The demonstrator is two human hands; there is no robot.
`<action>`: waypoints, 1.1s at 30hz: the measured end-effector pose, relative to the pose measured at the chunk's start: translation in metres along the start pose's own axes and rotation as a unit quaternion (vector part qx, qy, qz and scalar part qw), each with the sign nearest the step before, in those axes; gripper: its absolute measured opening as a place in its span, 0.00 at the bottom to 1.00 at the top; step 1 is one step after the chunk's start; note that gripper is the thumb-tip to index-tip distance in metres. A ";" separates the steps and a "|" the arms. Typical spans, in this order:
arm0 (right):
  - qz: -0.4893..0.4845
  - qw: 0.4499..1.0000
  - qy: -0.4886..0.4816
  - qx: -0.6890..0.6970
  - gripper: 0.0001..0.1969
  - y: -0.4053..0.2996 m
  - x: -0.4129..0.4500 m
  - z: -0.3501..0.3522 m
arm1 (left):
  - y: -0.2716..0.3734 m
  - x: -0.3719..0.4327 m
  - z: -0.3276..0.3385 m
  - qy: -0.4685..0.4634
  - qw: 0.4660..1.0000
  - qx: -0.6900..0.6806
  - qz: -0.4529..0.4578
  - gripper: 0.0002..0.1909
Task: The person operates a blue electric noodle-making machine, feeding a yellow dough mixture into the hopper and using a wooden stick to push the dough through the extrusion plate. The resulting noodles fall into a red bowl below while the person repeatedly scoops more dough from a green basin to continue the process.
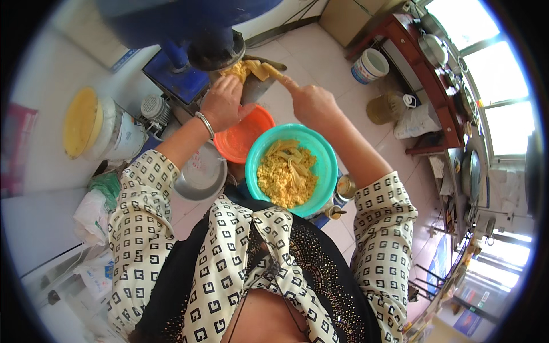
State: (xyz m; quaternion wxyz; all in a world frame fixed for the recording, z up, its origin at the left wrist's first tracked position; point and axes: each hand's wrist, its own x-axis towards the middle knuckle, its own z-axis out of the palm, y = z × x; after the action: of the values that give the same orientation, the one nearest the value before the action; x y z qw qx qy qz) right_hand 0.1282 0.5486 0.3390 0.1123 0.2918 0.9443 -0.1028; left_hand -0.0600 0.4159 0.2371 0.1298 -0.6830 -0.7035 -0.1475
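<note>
My left hand (pixel 222 103), a bangle on its wrist, lies against crumbly yellow dough (pixel 236 72) at the dark round outlet (pixel 216 53) of a blue machine (pixel 184 21). Its thumb is spread away and its fingertips are partly hidden. My right hand (pixel 315 105) has curled fingers, with the index finger stretched along a long yellow piece (pixel 270 70) beside the outlet. Whether that piece is a dough strip or a coated tool is unclear. Below the hands, a turquoise basin (pixel 324 188) contains yellow crumbs (pixel 283 184) and flat strips (pixel 294 160).
Beside the turquoise basin are an orange basin (pixel 238 137) and a metal basin (pixel 201 176). An electric motor (pixel 154 109) and a white bucket (pixel 122 133) stand left. Small jars (pixel 344 188) sit right of the basin. A plastic bucket (pixel 369 65) stands near a red table (pixel 429 77).
</note>
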 end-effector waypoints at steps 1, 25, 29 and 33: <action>-0.019 1.000 0.008 0.008 0.33 -0.006 0.007 0.002 | 0.002 0.000 0.002 0.017 1.000 -0.005 0.000 0.32; -0.175 0.981 0.034 -0.081 0.30 -0.004 0.040 0.013 | 0.025 0.016 0.014 0.057 0.997 -0.043 0.020 0.28; -0.174 0.968 0.009 -0.178 0.26 -0.018 0.045 0.019 | 0.021 0.022 0.012 0.010 1.000 -0.008 0.026 0.31; -0.164 0.970 0.002 -0.177 0.29 -0.020 0.037 0.009 | 0.019 0.029 0.004 -0.110 0.994 -0.019 0.004 0.33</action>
State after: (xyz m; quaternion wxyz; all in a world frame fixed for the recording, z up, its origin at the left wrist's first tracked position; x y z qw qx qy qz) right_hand 0.0881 0.5501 0.3228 0.1416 0.1084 0.9827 0.0500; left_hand -0.0423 0.4450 0.2454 0.0398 -0.7004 -0.7076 -0.0843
